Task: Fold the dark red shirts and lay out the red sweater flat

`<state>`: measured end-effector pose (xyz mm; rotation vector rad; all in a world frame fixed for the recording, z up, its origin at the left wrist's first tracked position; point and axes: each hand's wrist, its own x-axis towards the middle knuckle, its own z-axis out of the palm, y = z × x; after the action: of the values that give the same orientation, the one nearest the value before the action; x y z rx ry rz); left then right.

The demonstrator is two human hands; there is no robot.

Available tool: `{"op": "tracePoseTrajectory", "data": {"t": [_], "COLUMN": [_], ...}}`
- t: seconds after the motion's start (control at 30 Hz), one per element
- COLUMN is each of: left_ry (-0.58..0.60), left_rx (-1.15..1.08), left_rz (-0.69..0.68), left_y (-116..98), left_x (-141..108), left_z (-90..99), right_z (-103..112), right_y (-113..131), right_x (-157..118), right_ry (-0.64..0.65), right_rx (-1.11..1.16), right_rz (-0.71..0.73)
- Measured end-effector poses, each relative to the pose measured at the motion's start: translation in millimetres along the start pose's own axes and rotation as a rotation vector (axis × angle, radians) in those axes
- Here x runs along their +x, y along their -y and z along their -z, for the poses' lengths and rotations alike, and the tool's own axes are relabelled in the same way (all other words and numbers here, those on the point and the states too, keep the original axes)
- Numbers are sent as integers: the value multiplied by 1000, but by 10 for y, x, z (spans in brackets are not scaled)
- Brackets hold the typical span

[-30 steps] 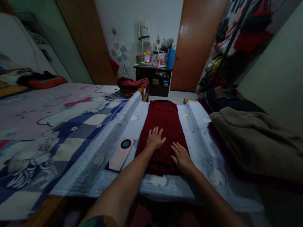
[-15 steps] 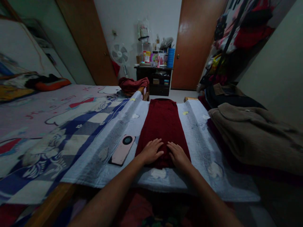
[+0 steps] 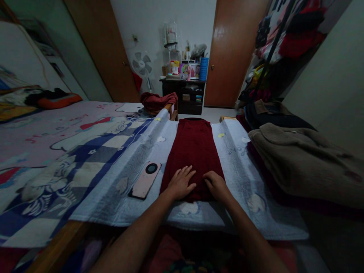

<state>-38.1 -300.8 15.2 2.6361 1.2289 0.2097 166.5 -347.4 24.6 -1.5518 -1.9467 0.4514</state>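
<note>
A dark red garment [image 3: 195,146] lies flat, long and narrow, on a light blue patterned cloth [image 3: 173,220]. Near its close end rests my left hand [image 3: 181,184], palm down with fingers spread on the fabric. My right hand [image 3: 217,185] touches the garment's right side, its fingers curled in toward the thumb. Whether a bit of fabric or something small is between those fingertips is hidden. A pink phone [image 3: 145,180] with a round dark camera ring lies face down to the left of the garment.
At right is a stack of folded clothes with a brown-grey fleece [image 3: 301,159] on top. A bed with a patterned sheet [image 3: 93,151] is on the left. Beyond the far end are a red cloth heap [image 3: 157,103], a dark cabinet [image 3: 182,96] and a fan [image 3: 142,63].
My right hand's fingers have gone from stretched out flat to curled in. My left hand stays flat on the garment. The view has shifted slightly.
</note>
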Motion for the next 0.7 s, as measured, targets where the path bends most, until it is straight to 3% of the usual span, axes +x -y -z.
{"op": "tracePoseTrajectory", "data": {"t": [0.2, 0.53, 0.7], "left_ry": [15, -22, -35], "left_rx": [-28, -39, -43], "left_rz": [12, -13, -11], "left_y": [-12, 37, 43], "left_x": [3, 16, 12], "left_z": [17, -62, -73], "right_z": [-162, -258, -261], "right_y": [-74, -184, -183], "right_x": [312, 404, 426], "right_ry": [-53, -25, -64], "right_rx": [-124, -196, -143], "right_rz": [-107, -254, -258]}}
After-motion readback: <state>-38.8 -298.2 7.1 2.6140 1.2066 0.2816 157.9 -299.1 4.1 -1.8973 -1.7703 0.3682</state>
